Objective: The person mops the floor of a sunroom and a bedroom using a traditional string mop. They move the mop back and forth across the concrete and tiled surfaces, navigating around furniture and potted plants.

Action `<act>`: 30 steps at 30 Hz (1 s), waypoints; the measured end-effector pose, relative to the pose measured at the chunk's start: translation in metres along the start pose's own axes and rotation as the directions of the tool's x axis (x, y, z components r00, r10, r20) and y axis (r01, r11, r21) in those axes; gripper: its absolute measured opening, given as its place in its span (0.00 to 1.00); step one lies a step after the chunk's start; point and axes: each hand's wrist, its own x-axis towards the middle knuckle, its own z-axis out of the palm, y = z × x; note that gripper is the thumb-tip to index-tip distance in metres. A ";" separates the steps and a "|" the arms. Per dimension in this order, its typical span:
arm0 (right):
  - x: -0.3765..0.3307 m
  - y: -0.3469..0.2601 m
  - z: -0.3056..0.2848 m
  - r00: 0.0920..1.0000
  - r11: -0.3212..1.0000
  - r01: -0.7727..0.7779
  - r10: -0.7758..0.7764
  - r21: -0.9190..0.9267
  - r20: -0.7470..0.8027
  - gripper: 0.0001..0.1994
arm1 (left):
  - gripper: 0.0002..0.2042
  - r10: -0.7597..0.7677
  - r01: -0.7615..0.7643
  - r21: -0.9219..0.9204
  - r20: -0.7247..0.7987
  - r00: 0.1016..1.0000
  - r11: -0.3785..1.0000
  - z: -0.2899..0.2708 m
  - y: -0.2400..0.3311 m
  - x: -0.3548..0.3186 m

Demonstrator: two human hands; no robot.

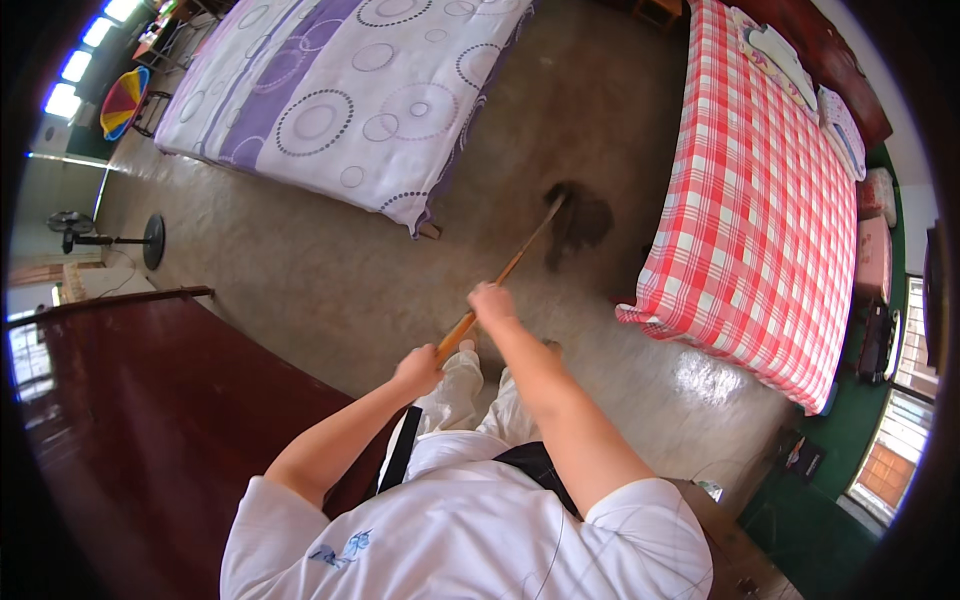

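Both of my hands are closed around the light wooden handle of a mop. My left hand grips it near its upper end, close to my body. Further down the shaft, my right hand is wrapped round it. The handle slants away from me to the far right, down to the dark mop head on the grey concrete floor. The head lies between two beds, blurred, and its strands cannot be told from the dark patch around it.
A bed with a white and purple circle-patterned cover stands far left. A bed with a red checked cover is at the right. A dark red wooden surface lies near left. Beyond it stands a fan.
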 end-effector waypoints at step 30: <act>0.063 0.402 -0.205 0.634 0.227 -0.631 0.702 0.742 0.324 0.37 | 0.27 0.107 -0.086 -0.677 -0.011 0.994 0.731 -0.013 0.469 0.265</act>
